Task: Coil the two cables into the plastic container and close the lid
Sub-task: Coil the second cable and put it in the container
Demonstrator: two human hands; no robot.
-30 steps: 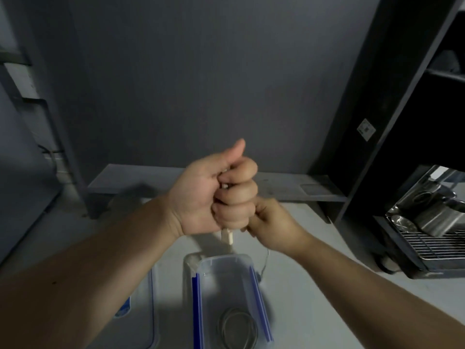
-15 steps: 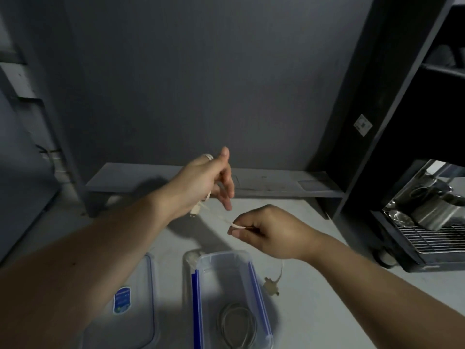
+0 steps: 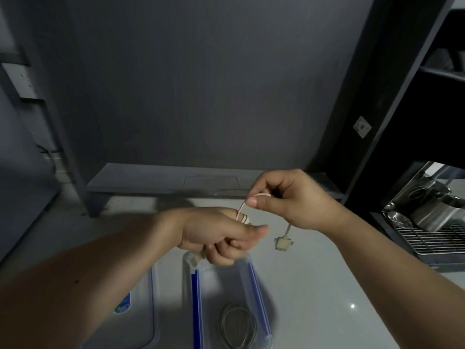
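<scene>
My left hand (image 3: 216, 234) is closed, with turns of a thin beige cable (image 3: 241, 209) wound around its fingers. My right hand (image 3: 293, 200) pinches the cable's free stretch just above and to the right. A square beige connector (image 3: 283, 243) dangles below that hand on a short tail. Under both hands stands the open clear plastic container (image 3: 195, 298) with blue side clips. A grey cable (image 3: 237, 326) lies coiled on its floor. The clear lid (image 3: 144, 313), with a blue label, lies flat to the container's left.
A pale countertop (image 3: 327, 285) carries everything. A low grey shelf (image 3: 161, 178) runs along the back wall. A dark cabinet (image 3: 392, 109) rises at right, with a metal rack holding steel cups (image 3: 432, 215) beside it.
My left hand dropped and turned palm-down over the container, gathering more turns. My right hand rose to the right, lifting the cable, so the connector came off the counter and hangs.
</scene>
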